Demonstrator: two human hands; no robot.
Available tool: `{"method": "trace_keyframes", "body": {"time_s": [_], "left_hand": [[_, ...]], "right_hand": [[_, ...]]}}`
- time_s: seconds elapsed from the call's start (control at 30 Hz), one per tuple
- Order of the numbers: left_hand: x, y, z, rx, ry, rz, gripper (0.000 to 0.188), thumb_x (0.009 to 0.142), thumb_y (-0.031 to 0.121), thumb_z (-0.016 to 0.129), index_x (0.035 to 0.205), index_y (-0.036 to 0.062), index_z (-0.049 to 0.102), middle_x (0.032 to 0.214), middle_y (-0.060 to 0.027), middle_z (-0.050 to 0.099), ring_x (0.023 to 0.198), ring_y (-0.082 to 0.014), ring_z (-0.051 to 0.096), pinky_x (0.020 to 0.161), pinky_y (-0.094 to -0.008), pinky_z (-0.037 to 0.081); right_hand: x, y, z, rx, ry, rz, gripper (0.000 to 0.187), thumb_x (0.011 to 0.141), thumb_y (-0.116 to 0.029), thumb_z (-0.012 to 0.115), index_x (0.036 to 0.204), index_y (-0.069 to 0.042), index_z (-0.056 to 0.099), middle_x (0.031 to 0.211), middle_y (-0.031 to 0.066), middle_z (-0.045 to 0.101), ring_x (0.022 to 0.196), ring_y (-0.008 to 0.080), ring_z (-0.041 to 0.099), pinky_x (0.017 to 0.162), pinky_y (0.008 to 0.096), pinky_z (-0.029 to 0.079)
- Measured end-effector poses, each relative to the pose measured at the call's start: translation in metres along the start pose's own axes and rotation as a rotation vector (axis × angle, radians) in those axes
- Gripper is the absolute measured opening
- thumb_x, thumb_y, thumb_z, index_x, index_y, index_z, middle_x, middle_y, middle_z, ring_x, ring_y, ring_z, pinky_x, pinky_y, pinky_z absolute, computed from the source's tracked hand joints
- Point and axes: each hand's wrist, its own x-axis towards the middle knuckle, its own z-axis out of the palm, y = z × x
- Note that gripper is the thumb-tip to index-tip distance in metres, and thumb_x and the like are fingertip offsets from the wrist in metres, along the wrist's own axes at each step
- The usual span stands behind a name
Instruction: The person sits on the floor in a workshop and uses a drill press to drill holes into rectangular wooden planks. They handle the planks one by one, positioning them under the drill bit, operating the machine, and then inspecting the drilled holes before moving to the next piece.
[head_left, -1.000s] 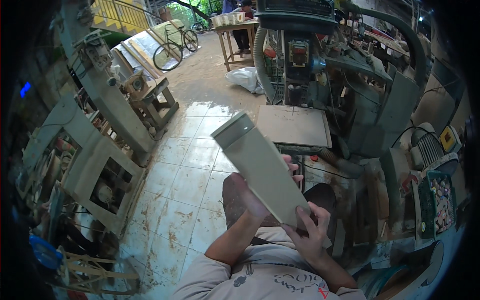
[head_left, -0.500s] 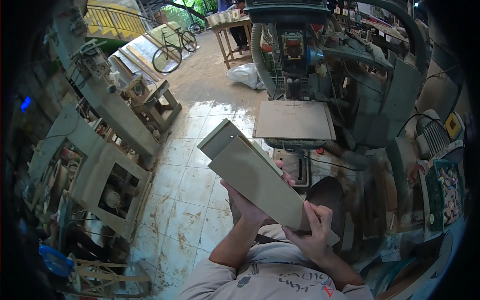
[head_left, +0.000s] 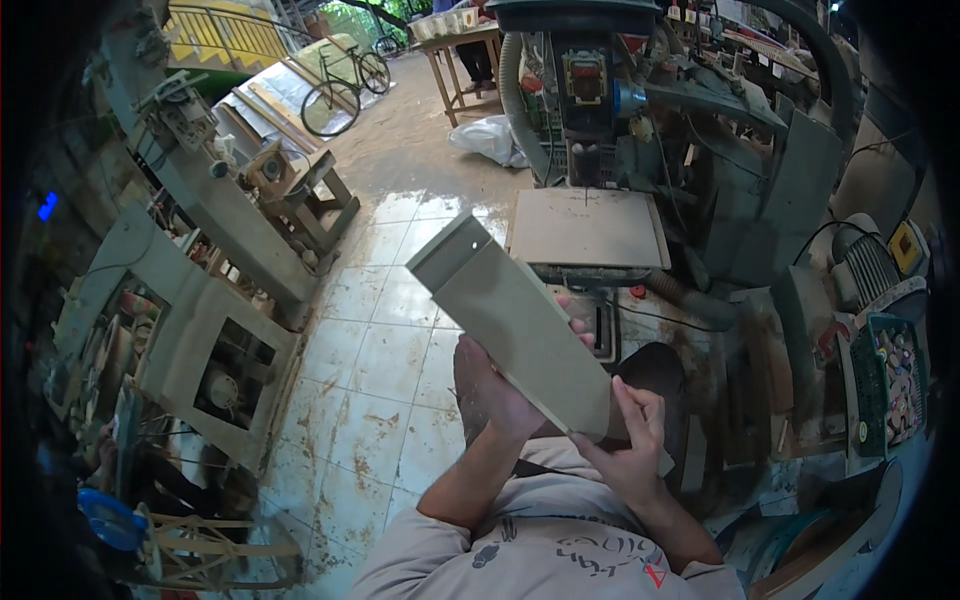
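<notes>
A stack of long, flat greenish-grey boards [head_left: 530,335] lies slantwise across my lap, its far end up and to the left. My left hand [head_left: 495,388] cradles it from below, closed, with fingertips curled over the right edge. At the near end my right hand [head_left: 630,440] pinches the boards between thumb and fingers. The top board stops short of the far end, so a lower board with a small pale hole [head_left: 474,244] shows there. How many boards are stacked is hidden.
Ahead stands a drill press [head_left: 587,100] with a flat board on its table [head_left: 588,232]. To the right are a motor [head_left: 862,258] and a green basket [head_left: 888,385] of small pieces. Dusty machinery [head_left: 220,360] lines the left. A bicycle [head_left: 335,95] and a wooden table [head_left: 455,50] stand farther off.
The boards now lie closer in line, with less sticking out along the right edge. The stack's far end has moved slightly up and right. Both hands keep hold.
</notes>
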Motion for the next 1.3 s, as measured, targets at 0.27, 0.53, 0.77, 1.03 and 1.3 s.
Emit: {"method": "trace_keyframes", "body": {"time_s": [0.27, 0.53, 0.77, 1.03, 1.3], "left_hand": [[0.002, -0.005, -0.002, 0.050, 0.015, 0.026, 0.078, 0.092, 0.067, 0.028, 0.143, 0.0081, 0.032, 0.138, -0.0169, 0.040, 0.114, -0.0302, 0.052, 0.098, -0.0525, 0.044], [0.005, -0.011, -0.006, 0.161, -0.016, 0.089, 0.075, 0.096, 0.062, 0.028, 0.143, 0.0040, 0.030, 0.140, -0.0166, 0.039, 0.117, -0.0273, 0.051, 0.101, -0.0477, 0.042], [0.011, -0.012, -0.004, 0.184, 0.052, 0.113, 0.075, 0.093, 0.067, 0.027, 0.144, 0.0117, 0.032, 0.138, -0.0138, 0.043, 0.111, -0.0250, 0.055, 0.099, -0.0476, 0.045], [0.009, -0.011, -0.006, 0.081, -0.008, 0.119, 0.068, 0.095, 0.057, 0.033, 0.144, 0.0088, 0.032, 0.139, -0.0162, 0.041, 0.116, -0.0285, 0.052, 0.103, -0.0496, 0.041], [0.008, -0.010, -0.004, 0.162, -0.012, 0.131, 0.065, 0.095, 0.047, 0.033, 0.144, 0.0039, 0.030, 0.140, -0.0198, 0.038, 0.120, -0.0328, 0.049, 0.104, -0.0531, 0.039]], "right_hand": [[0.001, 0.010, 0.003, 0.095, -0.058, 0.064, 0.061, 0.067, -0.020, 0.084, 0.122, -0.006, 0.062, 0.115, 0.0141, 0.054, 0.101, 0.0266, 0.049, 0.087, 0.0367, 0.043], [0.003, 0.012, 0.005, 0.071, -0.051, 0.047, 0.061, 0.067, -0.021, 0.084, 0.123, -0.007, 0.063, 0.115, 0.0140, 0.054, 0.099, 0.0261, 0.049, 0.084, 0.0362, 0.042], [0.010, 0.002, 0.002, 0.045, -0.058, 0.071, 0.058, 0.068, -0.022, 0.083, 0.121, -0.008, 0.065, 0.116, 0.0133, 0.054, 0.099, 0.0263, 0.049, 0.084, 0.0369, 0.044], [0.008, 0.008, 0.007, 0.036, -0.068, 0.071, 0.058, 0.067, -0.022, 0.084, 0.121, -0.011, 0.065, 0.117, 0.0135, 0.054, 0.098, 0.0264, 0.049, 0.086, 0.0366, 0.043], [0.006, 0.005, 0.008, 0.057, -0.054, 0.099, 0.056, 0.067, -0.019, 0.083, 0.120, -0.009, 0.066, 0.116, 0.0137, 0.053, 0.101, 0.0276, 0.049, 0.088, 0.0379, 0.043]]}}
